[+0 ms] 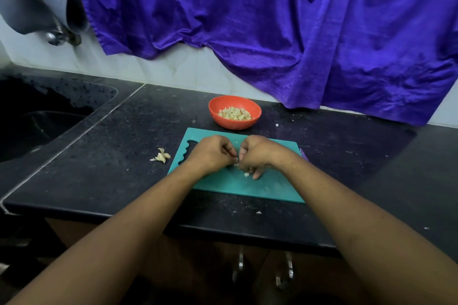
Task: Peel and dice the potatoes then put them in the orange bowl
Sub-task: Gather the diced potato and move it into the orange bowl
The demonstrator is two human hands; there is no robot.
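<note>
Potato bits [246, 174] half-hidden under hands [255, 156]

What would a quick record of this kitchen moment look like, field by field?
Surface: black speckled stone counter
Board: teal plastic cutting board, in front of the person
Bowl: round orange plastic bowl, behind the board, holding pale diced potato
Hands: left hand and right hand close together over the board, fingers curled at a few small potato bits; exact grip unclear
Peels: small heap of pale potato peels on the counter, left of the board
Backdrop: hanging purple cloth
</note>
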